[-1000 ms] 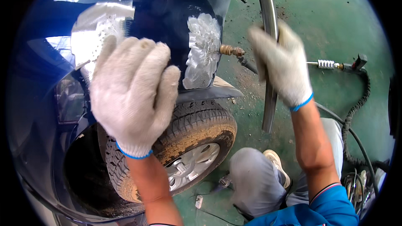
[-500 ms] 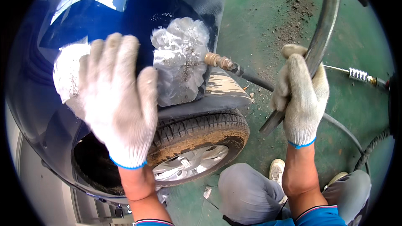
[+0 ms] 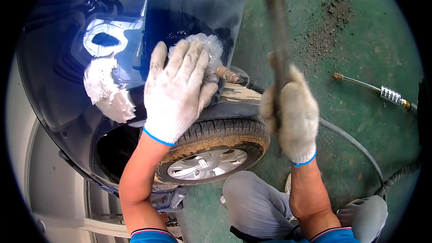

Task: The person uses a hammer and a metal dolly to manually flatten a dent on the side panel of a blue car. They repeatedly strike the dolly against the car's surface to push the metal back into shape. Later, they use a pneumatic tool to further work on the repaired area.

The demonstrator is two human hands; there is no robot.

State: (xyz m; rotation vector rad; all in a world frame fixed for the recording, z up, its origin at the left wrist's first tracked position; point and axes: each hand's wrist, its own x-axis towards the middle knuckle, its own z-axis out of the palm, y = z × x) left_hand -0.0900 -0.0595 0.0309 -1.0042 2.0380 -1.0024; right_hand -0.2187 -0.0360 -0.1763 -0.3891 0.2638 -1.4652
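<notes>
My left hand (image 3: 175, 87), in a white knit glove with a blue cuff, lies with its fingers stretched over a bare, ground-down metal patch (image 3: 210, 45) on the dark blue car body (image 3: 189, 18). The palm hides much of that patch. My right hand (image 3: 294, 112), gloved alike, is closed around the handle of a hammer (image 3: 278, 22). Its dark head points up and away, raised to the right of the car. Just past my left fingertips, a brass-coloured fitting (image 3: 228, 74) on a dark cable touches or nearly touches the patch's right edge.
A second bare metal patch (image 3: 101, 81) is left of my left hand. Below sits a muddy tire (image 3: 220, 130) with a silver wheel. Dirt crumbs (image 3: 330, 22) dot the green floor. A metal rod with a ribbed collar (image 3: 390, 93) and a grey hose (image 3: 355, 130) lie at the right.
My left hand has moved right, from the left metal patch onto the right one. My right hand has shifted left with the hammer, which now stands more upright in view.
</notes>
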